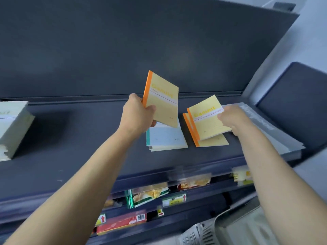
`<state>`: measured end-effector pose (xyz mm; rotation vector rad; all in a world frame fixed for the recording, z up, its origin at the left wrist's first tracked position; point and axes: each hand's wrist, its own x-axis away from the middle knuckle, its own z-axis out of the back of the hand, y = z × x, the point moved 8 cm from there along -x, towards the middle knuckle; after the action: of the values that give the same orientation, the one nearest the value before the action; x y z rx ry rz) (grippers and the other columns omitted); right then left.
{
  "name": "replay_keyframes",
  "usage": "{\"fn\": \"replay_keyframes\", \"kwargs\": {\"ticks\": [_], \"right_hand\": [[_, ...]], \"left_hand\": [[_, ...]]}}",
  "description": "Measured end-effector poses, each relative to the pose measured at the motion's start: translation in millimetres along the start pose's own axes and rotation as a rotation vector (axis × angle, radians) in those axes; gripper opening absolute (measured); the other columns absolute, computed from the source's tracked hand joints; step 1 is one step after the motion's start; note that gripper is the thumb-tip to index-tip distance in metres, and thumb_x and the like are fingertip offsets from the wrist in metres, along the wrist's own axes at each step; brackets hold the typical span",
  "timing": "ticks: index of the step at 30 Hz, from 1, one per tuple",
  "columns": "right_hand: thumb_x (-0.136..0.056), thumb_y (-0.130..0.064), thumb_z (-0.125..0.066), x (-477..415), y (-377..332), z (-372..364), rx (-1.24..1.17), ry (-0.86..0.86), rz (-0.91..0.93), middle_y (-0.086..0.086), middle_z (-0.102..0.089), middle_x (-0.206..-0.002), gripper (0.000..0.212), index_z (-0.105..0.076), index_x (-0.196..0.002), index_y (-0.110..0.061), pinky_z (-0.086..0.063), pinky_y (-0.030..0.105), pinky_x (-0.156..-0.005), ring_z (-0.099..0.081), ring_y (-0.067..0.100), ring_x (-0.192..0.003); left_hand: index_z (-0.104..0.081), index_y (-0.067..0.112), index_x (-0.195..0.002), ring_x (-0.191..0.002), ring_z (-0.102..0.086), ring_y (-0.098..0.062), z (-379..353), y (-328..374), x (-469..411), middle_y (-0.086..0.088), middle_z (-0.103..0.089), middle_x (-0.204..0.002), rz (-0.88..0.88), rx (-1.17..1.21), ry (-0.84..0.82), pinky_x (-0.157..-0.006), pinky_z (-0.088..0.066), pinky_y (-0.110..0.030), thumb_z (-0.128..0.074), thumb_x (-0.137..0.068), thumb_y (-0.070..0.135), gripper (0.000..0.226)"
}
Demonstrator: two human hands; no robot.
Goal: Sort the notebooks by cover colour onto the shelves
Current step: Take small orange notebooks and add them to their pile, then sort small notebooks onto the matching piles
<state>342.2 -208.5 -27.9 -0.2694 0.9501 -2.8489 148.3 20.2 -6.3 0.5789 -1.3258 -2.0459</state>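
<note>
Left hand (139, 114) grips a yellow notebook (162, 99) above the blue pile (166, 138); right hand (230, 119) pinches a second notebook (208, 119) over the shelf (88, 138) yellow pile (212, 141). Lay it square, spines aligned, then add the other

Pale yellow cover, orange spine, yellow lettering and a thin red line on the raised notebook (161, 99). Same yellow and orange on the tilted notebook (208, 119) and the flat notebook (214, 142) under it. Pale blue with a teal spine on the blue notebook stack (166, 139). Pale green-white on the left stack (14, 124). Dark slate blue for the shelf (79, 147). Yellow with red arrows on the price tags (174, 199).
</note>
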Motion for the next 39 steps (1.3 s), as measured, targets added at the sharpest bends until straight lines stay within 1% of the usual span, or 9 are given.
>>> {"fn": "replay_keyframes", "kwargs": {"ticks": [5, 7, 10, 19, 22, 28, 31, 34, 39], "right_hand": [[-0.093, -0.007, -0.047, -11.0, 20.8, -6.5, 0.072, -0.101, 0.003, 0.014, -0.053, -0.081, 0.03, -0.054, -0.117, 0.009, -0.024, 0.026, -0.05, -0.04, 0.022, -0.066], [-0.091, -0.015, -0.056, -10.5, 20.9, -10.3, 0.175, -0.125, 0.012, 0.007, -0.043, -0.065, 0.016, -0.057, -0.087, 0.0, -0.024, 0.025, -0.046, -0.036, 0.019, -0.053], [-0.085, -0.022, -0.067, -15.0, 20.7, -12.5, 0.247, -0.115, 0.046, 0.004, -0.041, -0.055, 0.037, -0.04, -0.064, -0.01, -0.027, 0.025, -0.044, -0.039, 0.02, -0.048], [-0.082, -0.006, -0.052, -14.0, -8.8, 33.9, 0.171, 0.135, 0.247, 0.004, -0.026, -0.052, 0.038, -0.026, -0.056, -0.015, -0.018, 0.028, -0.045, -0.023, 0.02, -0.048], [-0.084, -0.011, -0.055, -10.8, -10.7, 40.1, 0.135, 0.116, 0.279, 0.005, -0.028, -0.051, 0.041, -0.026, -0.054, -0.013, -0.024, 0.029, -0.049, -0.041, 0.033, -0.052], [-0.085, -0.018, -0.054, -2.7, -10.4, 46.6, 0.075, 0.113, 0.288, 0.029, -0.061, -0.083, 0.027, -0.053, -0.069, 0.004, -0.038, 0.029, -0.061, -0.064, 0.037, -0.089], [-0.087, -0.019, -0.056, 5.6, -23.1, 46.0, 0.07, 0.13, 0.338, 0.029, -0.064, -0.094, 0.033, -0.062, -0.091, 0.012, -0.05, 0.038, -0.066, -0.058, 0.04, -0.077], [-0.084, -0.016, -0.056, 17.2, -43.9, 40.0, 0.114, 0.144, 0.383, 0.028, -0.046, -0.065, 0.027, -0.055, -0.064, 0.002, -0.043, 0.037, -0.057, -0.037, 0.027, -0.063], [-0.089, -0.024, -0.058, 44.9, -105.4, 9.2, 0.08, 0.08, 0.542, 0.025, -0.066, -0.088, 0.033, -0.064, -0.089, 0.008, -0.052, 0.039, -0.074, -0.062, 0.038, -0.085]], "left_hand": [[-0.045, 0.006, -0.107, -0.06, -0.068, -0.017, -28.3, -2.0, 2.8, -0.005, -0.065, -0.095, 0.037, 0.012, 0.001, -0.06, -0.056, -0.028, -0.05, -0.094, 0.015, 0.017], [-0.044, 0.006, -0.106, -0.061, -0.068, -0.018, -36.5, -3.0, 4.0, -0.006, -0.066, -0.091, 0.062, 0.007, 0.001, -0.06, -0.055, -0.03, -0.05, -0.094, 0.015, 0.016], [-0.047, 0.004, -0.107, -0.054, -0.066, -0.015, -48.4, -4.4, 5.7, -0.009, -0.067, -0.089, 0.086, -0.017, -0.006, -0.054, -0.053, -0.026, -0.05, -0.093, 0.015, 0.018], [-0.051, 0.0, -0.108, -0.063, -0.07, -0.026, -118.8, -9.3, 17.4, -0.01, -0.066, -0.103, 0.281, 0.144, -0.171, -0.072, -0.059, -0.044, -0.055, -0.092, 0.009, 0.019], [-0.054, 0.002, -0.099, -0.056, -0.067, -0.026, -136.6, -6.5, 20.4, -0.012, -0.066, -0.099, 0.315, 0.19, -0.214, -0.071, -0.059, -0.045, -0.056, -0.09, 0.005, 0.009], [-0.049, 0.009, -0.072, -0.052, -0.059, -0.021, -146.7, 4.9, 16.8, -0.005, -0.059, -0.055, 0.077, -0.405, -0.253, -0.054, -0.05, -0.027, -0.057, -0.09, 0.028, 0.027], [-0.055, 0.009, -0.087, -0.075, -0.054, -0.024, -149.9, 11.4, 18.6, -0.001, -0.052, -0.07, -0.044, -0.612, -0.254, -0.062, -0.04, -0.028, -0.06, -0.088, 0.039, 0.03], [-0.051, 0.011, -0.083, -0.084, -0.055, -0.028, -135.4, 22.4, 17.5, -0.003, -0.051, -0.078, -0.123, -0.659, -0.204, -0.064, -0.038, -0.03, -0.06, -0.089, 0.04, 0.031], [-0.045, 0.01, -0.083, -0.075, -0.046, -0.028, -46.4, 30.3, 15.3, -0.003, -0.047, -0.077, -0.159, -0.668, 0.015, -0.06, -0.034, -0.029, -0.053, -0.093, 0.027, 0.021]]}}
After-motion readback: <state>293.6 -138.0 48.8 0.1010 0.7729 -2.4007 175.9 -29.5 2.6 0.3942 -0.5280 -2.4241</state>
